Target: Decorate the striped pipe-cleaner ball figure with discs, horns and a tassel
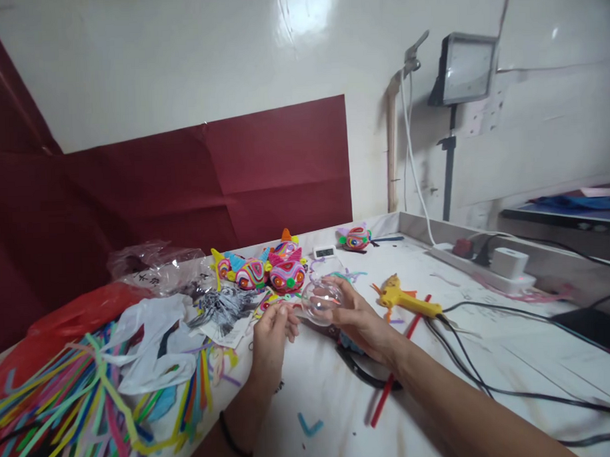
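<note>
My right hand (pixel 355 320) grips a clear plastic ball (pixel 321 301) from its right side, thumb below and fingers above. Close to the ball's left side, my left hand (pixel 274 333) is closed, its thumb and fingertips pressed together. Whatever may lie in that pinch is too small to make out. Just behind the hands sit several colourful figures with swirled patterns, among them a pink one (pixel 287 276) and a blue-eared one (pixel 250 273). A yellow glue gun (pixel 412 301) lies right of my right hand. A red pipe cleaner (pixel 381 402) passes beneath my right forearm.
Many coloured pipe cleaners (pixel 65 403) spread over the left, with a white plastic bag (pixel 156 340) and a red bag (pixel 88 313). Black cables (pixel 535 395) cross the right side near a power strip (pixel 479 269). A bent blue piece (pixel 310 425) lies in front; another figure (pixel 355 238) sits behind.
</note>
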### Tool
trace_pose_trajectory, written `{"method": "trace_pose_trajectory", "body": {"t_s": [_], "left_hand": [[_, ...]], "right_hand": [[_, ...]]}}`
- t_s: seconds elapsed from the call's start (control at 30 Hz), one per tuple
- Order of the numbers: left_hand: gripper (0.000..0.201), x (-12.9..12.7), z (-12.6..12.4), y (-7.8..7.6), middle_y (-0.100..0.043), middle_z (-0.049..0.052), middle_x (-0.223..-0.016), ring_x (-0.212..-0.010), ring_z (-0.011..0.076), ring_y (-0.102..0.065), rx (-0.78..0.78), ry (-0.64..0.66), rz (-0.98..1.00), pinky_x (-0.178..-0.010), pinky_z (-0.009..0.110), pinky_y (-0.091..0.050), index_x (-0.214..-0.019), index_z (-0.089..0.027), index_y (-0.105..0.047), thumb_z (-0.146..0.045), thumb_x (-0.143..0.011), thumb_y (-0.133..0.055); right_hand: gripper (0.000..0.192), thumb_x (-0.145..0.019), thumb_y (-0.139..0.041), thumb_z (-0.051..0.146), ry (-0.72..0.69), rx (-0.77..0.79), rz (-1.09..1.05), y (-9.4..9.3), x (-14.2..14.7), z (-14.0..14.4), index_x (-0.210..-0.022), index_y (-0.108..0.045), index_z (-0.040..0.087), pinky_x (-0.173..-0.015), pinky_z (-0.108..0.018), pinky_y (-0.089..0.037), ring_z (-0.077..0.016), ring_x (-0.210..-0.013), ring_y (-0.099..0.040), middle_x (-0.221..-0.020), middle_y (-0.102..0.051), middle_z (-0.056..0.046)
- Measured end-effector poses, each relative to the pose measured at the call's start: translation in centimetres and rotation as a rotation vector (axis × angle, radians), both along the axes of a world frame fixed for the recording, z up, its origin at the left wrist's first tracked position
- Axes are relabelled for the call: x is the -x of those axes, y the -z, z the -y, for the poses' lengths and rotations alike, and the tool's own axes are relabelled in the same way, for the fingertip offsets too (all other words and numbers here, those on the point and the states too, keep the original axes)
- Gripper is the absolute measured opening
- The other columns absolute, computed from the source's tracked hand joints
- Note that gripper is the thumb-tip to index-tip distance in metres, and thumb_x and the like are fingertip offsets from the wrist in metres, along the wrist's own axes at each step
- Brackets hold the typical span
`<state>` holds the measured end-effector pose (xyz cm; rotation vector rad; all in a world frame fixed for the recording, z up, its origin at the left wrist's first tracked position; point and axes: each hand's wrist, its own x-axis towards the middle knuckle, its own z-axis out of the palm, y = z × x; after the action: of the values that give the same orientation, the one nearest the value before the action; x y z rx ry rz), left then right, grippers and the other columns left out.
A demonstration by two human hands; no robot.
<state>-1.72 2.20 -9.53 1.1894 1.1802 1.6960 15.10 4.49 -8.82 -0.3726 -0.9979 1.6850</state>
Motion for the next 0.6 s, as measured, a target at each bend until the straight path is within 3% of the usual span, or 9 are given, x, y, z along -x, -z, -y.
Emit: {"method": "trace_pose_trajectory", "body": {"t_s": [0.17,0.37,0.6], "left_hand": [[0.034,0.3,-0.2,0.2,-0.046,-0.006,-0.045,-0.038,0.0076,-0.042,0.013,-0.031,-0.009,-0.038,0.020,-0.029,-0.056,-0.021,-0.047,-0.047,-0.070,-0.063],[0.036,0.8,-0.4,0.3,-0.062,0.001,-0.052,-0.044,0.0099,-0.048,0.015,-0.019,-0.125,-0.044,0.022,-0.035,-0.069,-0.013,-0.070,-0.049,-0.065,-0.074],[0.040,1.5,-1.0,1.3,-0.065,0.001,-0.055,-0.050,0.0117,-0.050,0.024,-0.113,-0.182,-0.051,0.024,-0.039,-0.081,-0.012,-0.075,-0.046,-0.060,-0.080]], "right_hand": [[0.068,-0.052,-0.085,0.011,-0.011,-0.034,0.013,0.4,0.3,-0.1,-0.110,-0.054,0.027,-0.093,-0.035,-0.045,-0.0214,-0.102,-0.066,-0.104,-0.067,0.002],[0.072,-0.053,-0.088,0.016,-0.023,-0.063,0.043,0.3,0.5,-0.1,-0.114,-0.052,0.027,-0.089,-0.035,-0.047,-0.0226,-0.101,-0.067,-0.108,-0.068,-0.001],[0.075,-0.051,-0.090,0.018,-0.017,-0.073,0.036,0.2,0.6,0.1,-0.114,-0.052,0.027,-0.088,-0.035,-0.047,-0.0229,-0.102,-0.066,-0.107,-0.067,-0.001]]}}
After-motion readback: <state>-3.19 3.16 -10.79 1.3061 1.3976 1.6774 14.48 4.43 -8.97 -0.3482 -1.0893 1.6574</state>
